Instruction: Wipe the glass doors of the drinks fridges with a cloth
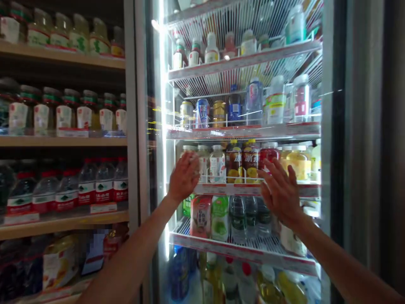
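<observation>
Both of my arms reach toward a lit drinks fridge. My left hand point(185, 175) is raised at its left side, fingers stretched and slightly blurred, in front of white-capped bottles point(217, 164). Nothing shows in it. Further right, my right hand point(283, 194) is spread with fingers apart, and it is also without an object. It partly covers a red bottle point(268, 153) and lies near yellow drink bottles point(299, 162). Between the hands stand dark iced tea bottles point(251, 160) with yellow caps. I cannot tell whether either hand touches anything.
White wire fridge shelves point(240, 189) hold cans, water bottles point(238, 215), a pink carton-like pack point(200, 217) and a green one point(220, 217). At left, wooden shelves point(63, 141) carry rows of bottles, including red-capped water bottles point(104, 181). A metal frame point(134, 105) divides them.
</observation>
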{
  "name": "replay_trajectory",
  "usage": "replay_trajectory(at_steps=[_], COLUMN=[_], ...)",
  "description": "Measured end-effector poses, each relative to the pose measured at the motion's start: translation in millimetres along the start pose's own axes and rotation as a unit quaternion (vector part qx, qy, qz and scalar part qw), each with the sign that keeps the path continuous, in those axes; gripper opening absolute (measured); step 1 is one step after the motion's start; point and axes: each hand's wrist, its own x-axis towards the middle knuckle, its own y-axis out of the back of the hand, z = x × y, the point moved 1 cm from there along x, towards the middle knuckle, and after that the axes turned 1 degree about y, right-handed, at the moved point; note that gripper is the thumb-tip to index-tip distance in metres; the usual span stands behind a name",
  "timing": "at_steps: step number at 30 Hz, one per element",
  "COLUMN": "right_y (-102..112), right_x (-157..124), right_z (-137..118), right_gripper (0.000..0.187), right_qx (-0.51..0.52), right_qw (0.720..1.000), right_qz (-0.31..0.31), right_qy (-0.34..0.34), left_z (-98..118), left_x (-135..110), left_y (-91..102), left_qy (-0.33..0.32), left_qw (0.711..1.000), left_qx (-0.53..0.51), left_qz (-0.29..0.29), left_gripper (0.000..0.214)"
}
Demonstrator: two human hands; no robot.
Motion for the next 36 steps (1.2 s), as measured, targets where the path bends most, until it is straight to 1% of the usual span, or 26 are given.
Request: replay_trajectory(at_steps=[2,3,4,5,7,8,9,10,11,14,15,16,17,20,21,22,23,25,26,27,28,29,31,32,33,36], right_y=[0,0,0,0,1,1,2,2,2,2,2,1,1,2,2,3,3,3,2,2,2,2,2,2,3,3], right_x=[1,1,2,2,2,2,1,1,0,-2,-3,-4,-4,-4,-3,-3,-3,-3,-3,-3,-3,-4,-4,-3,-3,-2], right_z=[-1,-2,-2,-2,-2,-1,-1,-1,-1,-1,-2,-2,-2,-1,-1,0,0,-1,-1,-1,-1,-1,-1,-1,-1,-1], right_gripper=[0.031,0.031,0.031,0.031,0.032,0.032,0.032,0.032,0.033,0.033,0.032,0.032,0.032,0.033,0.032,0.031,0.031,0.03,0.03,0.031,0.031,0.031,0.031,0.03,0.03,0.031], right_qx=[-0.004,-0.006,-0.007,-0.006,-0.003,0.0,0.002,0.004,0.005,0.002,0.0,-0.002,-0.002,0.001,0.003,0.004,0.005,0.006,0.006,0.006,0.005,0.005,0.002,0.001,0.002,0.01], right_qw=[1.0,1.0,1.0,1.0,1.0,1.0,1.0,1.0,1.0,1.0,1.0,1.0,1.0,1.0,1.0,1.0,1.0,1.0,1.0,1.0,1.0,1.0,1.0,0.999,0.999,0.999], right_qz=[-0.003,-0.006,-0.008,-0.01,-0.01,-0.012,-0.011,-0.012,-0.012,-0.009,-0.007,-0.008,-0.009,-0.011,-0.012,-0.012,-0.011,-0.01,-0.011,-0.013,-0.014,-0.016,-0.021,-0.022,-0.022,-0.022], right_qy=[-0.005,-0.008,-0.009,-0.01,-0.011,-0.01,-0.009,-0.008,-0.007,-0.014,-0.015,-0.016,-0.016,-0.011,-0.01,-0.009,-0.009,-0.011,-0.013,-0.014,-0.017,-0.02,-0.023,-0.024,-0.024,-0.023], left_z=[-9,-6,2,15,43,53,58,58,53,34,35,39,46,65,63,58,50,37,35,38,44,51,61,60,56,35], left_x=[-11,-16,-20,-24,-33,-38,-44,-49,-53,-67,-72,-77,-82,-92,-94,-95,-95,-96,-96,-95,-95,-95,-94,-94,-93,-90], left_y=[4.1,2.5,-1.1,-6.0,-14.4,-15.8,-14.8,-11.8,-7.4,4.5,5.6,4.9,2.9,-3.0,-2.7,-1.1,1.1,4.7,4.9,3.7,1.4,-1.3,-4.8,-4.7,-3.3,3.6], left_qy=[0.134,0.182,0.199,0.173,0.029,-0.037,-0.076,-0.084,-0.059,0.113,0.152,0.161,0.134,-0.025,-0.04,-0.017,0.041,0.161,0.195,0.192,0.154,0.093,-0.025,-0.053,-0.044,0.124], left_qw=[0.985,0.974,0.971,0.979,0.999,0.998,0.995,0.994,0.997,0.991,0.984,0.983,0.989,0.997,0.995,0.997,0.999,0.984,0.975,0.976,0.985,0.995,0.997,0.994,0.996,0.99], left_qx=[0.047,0.064,0.07,0.061,0.017,0.001,-0.006,-0.005,0.005,0.057,0.069,0.07,0.057,-0.009,-0.015,-0.007,0.015,0.058,0.071,0.07,0.055,0.033,-0.007,-0.014,-0.008,0.046], left_qz=[0.093,0.114,0.112,0.083,-0.013,-0.048,-0.066,-0.069,-0.055,0.043,0.062,0.06,0.035,-0.078,-0.085,-0.07,-0.031,0.053,0.076,0.075,0.049,0.006,-0.075,-0.09,-0.079,0.046], left_gripper=[0.053,0.053,0.054,0.055,0.056,0.056,0.055,0.056,0.058,0.06,0.06,0.058,0.057,0.054,0.055,0.056,0.058,0.06,0.06,0.061,0.061,0.061,0.06,0.06,0.06,0.06])
